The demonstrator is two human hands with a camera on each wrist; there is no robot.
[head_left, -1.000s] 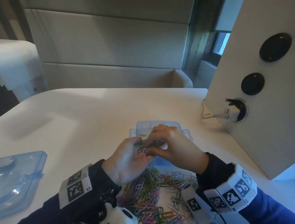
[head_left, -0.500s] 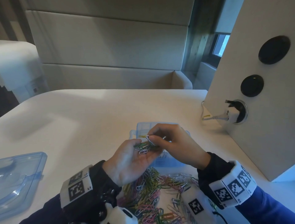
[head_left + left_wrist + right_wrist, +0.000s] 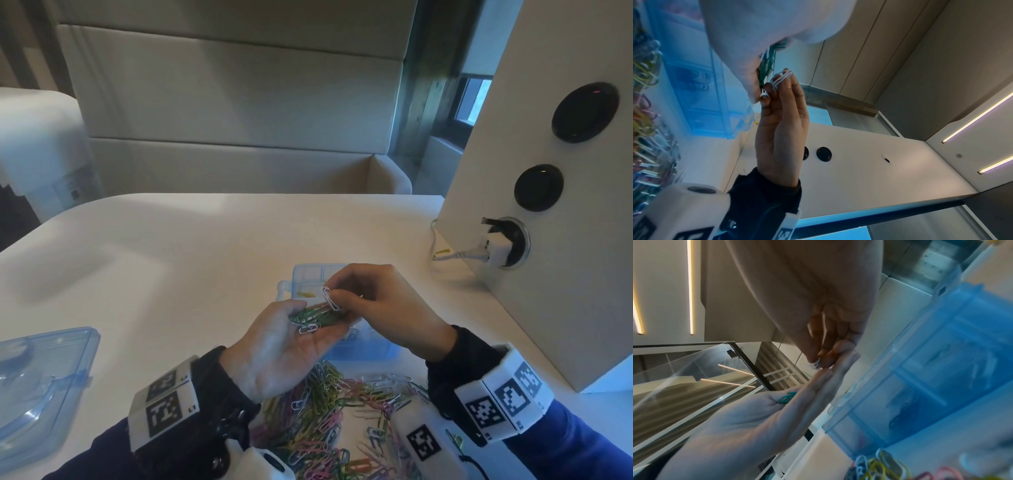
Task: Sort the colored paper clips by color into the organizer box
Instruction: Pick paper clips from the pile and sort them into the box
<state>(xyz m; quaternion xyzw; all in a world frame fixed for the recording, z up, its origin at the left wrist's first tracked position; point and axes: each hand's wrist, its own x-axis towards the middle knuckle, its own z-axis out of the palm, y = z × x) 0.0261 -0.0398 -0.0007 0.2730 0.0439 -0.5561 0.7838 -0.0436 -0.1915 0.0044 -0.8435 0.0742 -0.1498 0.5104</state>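
My left hand point(image 3: 317, 317) lies palm up above the blue organizer box point(image 3: 368, 351), its thumb holding down a bunch of green and white paper clips point(image 3: 313, 320). The right hand point(image 3: 334, 296) pinches white clips point(image 3: 329, 297) just above that bunch, thumb against fingertips. In the left wrist view the white clips point(image 3: 782, 78) hang from the right fingertips beside the green clips point(image 3: 766, 65). A yellow clip point(image 3: 306, 294) lies in one far compartment. The mixed pile of colored clips point(image 3: 335, 414) spreads on the table under both wrists.
The box's clear blue lid point(image 3: 37, 387) lies at the table's left edge. A white tower point(image 3: 548, 274) with round sockets stands on the right, with a plug and cable point(image 3: 493, 251) at its base. Bare white tabletop point(image 3: 188, 260) stretches beyond the box.
The right hand has drawn white clips up out of the bunch in the left palm and lifted them slightly. The left hand has stayed nearly still.
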